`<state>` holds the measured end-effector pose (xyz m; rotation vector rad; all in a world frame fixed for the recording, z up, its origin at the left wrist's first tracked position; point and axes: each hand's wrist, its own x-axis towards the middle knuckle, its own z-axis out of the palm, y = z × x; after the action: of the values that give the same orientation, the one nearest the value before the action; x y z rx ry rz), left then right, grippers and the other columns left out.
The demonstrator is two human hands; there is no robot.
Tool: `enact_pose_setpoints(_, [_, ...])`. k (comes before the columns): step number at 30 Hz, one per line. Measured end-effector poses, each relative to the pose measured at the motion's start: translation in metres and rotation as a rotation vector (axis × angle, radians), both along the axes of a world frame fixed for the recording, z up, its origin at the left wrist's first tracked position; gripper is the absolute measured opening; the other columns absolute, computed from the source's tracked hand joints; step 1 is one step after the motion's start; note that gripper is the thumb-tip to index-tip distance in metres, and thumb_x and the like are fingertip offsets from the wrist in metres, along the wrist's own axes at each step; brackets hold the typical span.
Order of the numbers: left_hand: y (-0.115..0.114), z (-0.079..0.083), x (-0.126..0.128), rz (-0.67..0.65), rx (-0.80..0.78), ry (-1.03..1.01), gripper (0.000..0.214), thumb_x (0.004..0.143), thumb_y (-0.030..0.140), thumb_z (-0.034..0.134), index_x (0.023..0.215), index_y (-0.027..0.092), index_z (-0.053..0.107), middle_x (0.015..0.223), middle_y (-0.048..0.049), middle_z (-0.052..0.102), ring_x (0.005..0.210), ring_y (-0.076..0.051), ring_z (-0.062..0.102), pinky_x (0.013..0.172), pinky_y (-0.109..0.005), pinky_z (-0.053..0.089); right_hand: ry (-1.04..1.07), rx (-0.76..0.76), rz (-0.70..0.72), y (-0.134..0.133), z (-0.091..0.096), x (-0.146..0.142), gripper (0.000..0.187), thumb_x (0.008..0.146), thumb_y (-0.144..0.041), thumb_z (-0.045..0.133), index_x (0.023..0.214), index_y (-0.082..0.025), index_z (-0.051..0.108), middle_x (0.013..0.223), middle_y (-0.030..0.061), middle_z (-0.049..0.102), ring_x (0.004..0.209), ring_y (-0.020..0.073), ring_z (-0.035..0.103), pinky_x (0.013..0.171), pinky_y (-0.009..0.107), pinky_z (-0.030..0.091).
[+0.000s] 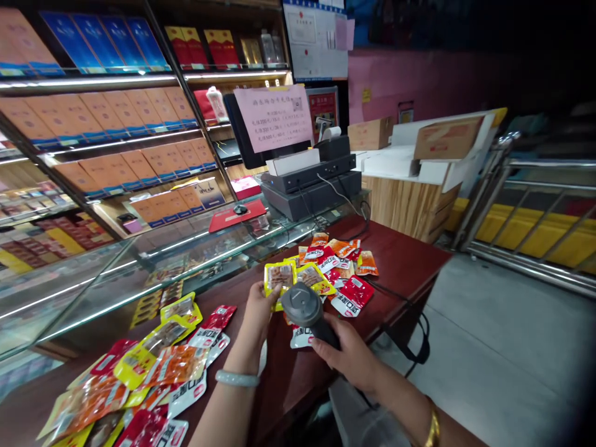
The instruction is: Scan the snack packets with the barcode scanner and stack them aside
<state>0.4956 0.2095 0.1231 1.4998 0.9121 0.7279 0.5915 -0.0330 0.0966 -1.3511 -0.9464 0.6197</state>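
My right hand is wrapped round the handle of a dark grey barcode scanner, whose head points away from me over the counter. Between the thumb and fingers of my left hand is a yellow-edged snack packet with a clear window. The scanner head is close beside this packet and hides its lower right part. Behind and to the right lies a pile of red, orange and yellow packets. A second heap of similar packets spreads over the counter to the left of my left forearm.
A cash register with a paper sign on its screen stands at the back. A glass display case borders the dark red counter. Black cables cross the counter's right side. Boxed goods fill the shelves.
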Motion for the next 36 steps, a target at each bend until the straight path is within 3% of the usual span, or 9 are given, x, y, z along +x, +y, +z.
enact_pose_setpoints(4, [-0.01, 0.009, 0.037, -0.131, 0.034, 0.049, 0.032, 0.103, 0.022, 0.092, 0.133, 0.027, 0.082, 0.13, -0.0141, 0.099, 0.126, -0.035, 0.098, 0.112, -0.051, 0.079, -0.006, 0.011, -0.045, -0.005, 0.0, 0.005, 0.045, 0.093, -0.059, 0.093, 0.125, -0.027, 0.096, 0.118, 0.0109, 0.101, 0.112, 0.0404, 0.092, 0.111, 0.057, 0.077])
enact_pose_setpoints(7, [-0.01, 0.011, 0.034, -0.094, 0.123, 0.138, 0.045, 0.105, 0.013, 0.085, 0.149, 0.022, 0.083, 0.151, -0.0207, 0.096, 0.15, -0.036, 0.091, 0.126, -0.051, 0.074, -0.005, -0.004, -0.072, -0.011, 0.003, 0.007, 0.037, 0.091, -0.06, 0.097, 0.116, -0.033, 0.094, 0.109, 0.0096, 0.098, 0.109, 0.0419, 0.092, 0.106, 0.061, 0.079])
enact_pose_setpoints(11, [0.007, 0.012, -0.02, 0.01, 0.452, 0.455, 0.052, 0.109, 0.019, 0.089, 0.161, 0.015, 0.084, 0.174, -0.029, 0.084, 0.169, -0.043, 0.079, 0.146, -0.056, 0.06, 0.054, -0.075, -0.082, -0.019, 0.006, 0.003, 0.038, 0.095, -0.067, 0.097, 0.113, -0.033, 0.094, 0.097, 0.0102, 0.092, 0.104, 0.0433, 0.091, 0.087, 0.055, 0.081])
enact_pose_setpoints(15, [0.031, 0.02, -0.096, 0.205, 0.746, 0.944, 0.047, 0.118, 0.025, 0.079, 0.163, 0.012, 0.085, 0.168, -0.0297, 0.087, 0.165, -0.048, 0.079, 0.146, -0.062, 0.057, 0.087, -0.098, -0.03, -0.015, -0.002, -0.002, 0.039, 0.094, -0.068, 0.098, 0.113, -0.034, 0.093, 0.087, 0.0077, 0.088, 0.094, 0.0415, 0.089, 0.078, 0.051, 0.078])
enact_pose_setpoints(18, [0.043, 0.023, -0.135, 0.28, 0.739, 1.198, 0.039, 0.121, 0.037, 0.077, 0.147, 0.011, 0.09, 0.16, -0.0342, 0.087, 0.163, -0.057, 0.077, 0.136, -0.067, 0.061, 0.066, -0.073, 0.018, -0.009, -0.008, -0.007, 0.035, 0.09, -0.066, 0.099, 0.109, -0.038, 0.092, 0.088, 0.0063, 0.087, 0.1, 0.0431, 0.089, 0.082, 0.052, 0.077])
enact_pose_setpoints(22, [0.046, 0.024, -0.151, 0.191, 0.632, 1.385, 0.041, 0.121, 0.05, 0.077, 0.136, 0.015, 0.092, 0.163, -0.0341, 0.085, 0.165, -0.055, 0.075, 0.134, -0.06, 0.061, 0.033, -0.057, 0.055, -0.007, -0.006, -0.011, 0.031, 0.091, -0.06, 0.093, 0.105, -0.033, 0.089, 0.093, 0.0059, 0.089, 0.098, 0.04, 0.089, 0.099, 0.055, 0.078])
enact_pose_setpoints(26, [0.042, 0.026, -0.144, 0.192, 0.667, 1.266, 0.035, 0.116, 0.041, 0.077, 0.137, 0.016, 0.088, 0.162, -0.0331, 0.086, 0.164, -0.053, 0.076, 0.133, -0.059, 0.059, 0.035, -0.081, 0.061, -0.008, -0.004, -0.015, 0.032, 0.09, -0.058, 0.09, 0.102, -0.029, 0.085, 0.093, 0.0061, 0.09, 0.094, 0.037, 0.087, 0.104, 0.054, 0.076])
enact_pose_setpoints(32, [0.03, 0.013, -0.114, 0.192, 0.365, 0.662, 0.013, 0.106, 0.039, 0.077, 0.105, 0.029, 0.069, 0.093, -0.0066, 0.086, 0.096, -0.034, 0.086, 0.089, -0.039, 0.063, 0.018, -0.051, 0.067, -0.006, -0.01, -0.015, 0.04, 0.09, -0.053, 0.092, 0.118, -0.024, 0.094, 0.112, 0.0106, 0.1, 0.105, 0.0369, 0.09, 0.106, 0.05, 0.074])
enact_pose_setpoints(36, [0.016, -0.002, -0.088, 0.125, 0.259, 0.362, 0.024, 0.095, 0.043, 0.084, 0.097, 0.031, 0.063, 0.079, -0.0021, 0.077, 0.081, -0.03, 0.077, 0.084, -0.039, 0.061, 0.006, -0.004, 0.076, -0.003, -0.007, -0.011, 0.055, 0.092, -0.061, 0.092, 0.131, -0.023, 0.097, 0.125, 0.0139, 0.103, 0.114, 0.0405, 0.093, 0.11, 0.053, 0.074])
